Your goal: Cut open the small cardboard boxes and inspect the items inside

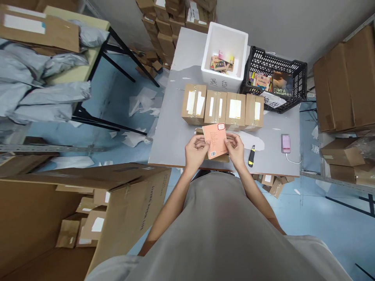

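Note:
A thin pink booklet (pixel 216 139) with a barcode and a red-edged label is held up near the table's front edge. My left hand (pixel 197 151) pinches its left side, and my right hand (pixel 235 147) pinches its right side. Beneath it lies a brown cardboard piece (pixel 225 158), mostly covered by the booklet and my hands. Behind stand several taped cartons in a row, the leftmost carton (pixel 193 104) and the rightmost carton (pixel 254 111) among them. A black and yellow cutter (pixel 251 156) rests right of my right hand.
On the grey table (pixel 170 128) stand a white foam box (pixel 224 80) and a black crate (pixel 301 82), both holding small items. A phone (pixel 285 143) with a cable lies at the right. Left are a large open carton (pixel 137 210) and a side table (pixel 96 19) with grey bags.

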{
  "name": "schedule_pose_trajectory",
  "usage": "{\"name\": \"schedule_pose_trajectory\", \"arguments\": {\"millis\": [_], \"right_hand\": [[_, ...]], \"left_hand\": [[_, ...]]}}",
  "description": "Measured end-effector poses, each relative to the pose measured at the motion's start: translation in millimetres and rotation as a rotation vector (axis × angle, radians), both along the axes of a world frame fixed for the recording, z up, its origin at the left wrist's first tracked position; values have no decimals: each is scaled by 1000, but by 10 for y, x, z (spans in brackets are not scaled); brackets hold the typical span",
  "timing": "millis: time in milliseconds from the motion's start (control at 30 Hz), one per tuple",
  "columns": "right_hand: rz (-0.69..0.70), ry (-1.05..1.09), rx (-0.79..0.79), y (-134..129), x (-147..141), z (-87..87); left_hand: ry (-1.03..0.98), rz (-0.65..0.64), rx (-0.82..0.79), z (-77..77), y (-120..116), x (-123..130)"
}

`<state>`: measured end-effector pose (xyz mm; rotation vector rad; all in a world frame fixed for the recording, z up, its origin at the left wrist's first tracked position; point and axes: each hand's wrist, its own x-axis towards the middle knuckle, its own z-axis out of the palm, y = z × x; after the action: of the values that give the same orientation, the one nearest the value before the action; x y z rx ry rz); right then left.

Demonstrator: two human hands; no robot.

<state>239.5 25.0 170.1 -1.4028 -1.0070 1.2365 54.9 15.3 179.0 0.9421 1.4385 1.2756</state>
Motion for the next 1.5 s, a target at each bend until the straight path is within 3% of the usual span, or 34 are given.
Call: {"name": "schedule_pose_trajectory", "arguments": {"millis": [133,233,433,533,667,833,967,1133,1400,1500], "right_hand": [[125,44,9,-65,-146,29],[117,198,-64,-103,-235,95],[107,394,-141,-46,-229,172],[107,365,-167,9,-158,154],[96,304,-176,53,-49,111],[85,320,-206,74,65,114],[87,344,-198,107,100,148],[87,310,-240,165,117,71],[98,369,-457,75,145,-72],[119,397,-448,151,115,-117]], "left_hand": [[-23,-51,62,160,-42,125],[-77,-150,111,234,-11,152],[108,-65,101,13,144,26],[-56,-107,-26,-78,168,-49],[-200,-104,-114,-25,178,-145],[-228,-83,-159,116,239,-249],[-223,-95,-153,146,298,-296],[-264,-132,-179,52,346,-313],[-289,-242,-414,-199,294,-367],[-307,-276,-413,-221,449,-419]]}}
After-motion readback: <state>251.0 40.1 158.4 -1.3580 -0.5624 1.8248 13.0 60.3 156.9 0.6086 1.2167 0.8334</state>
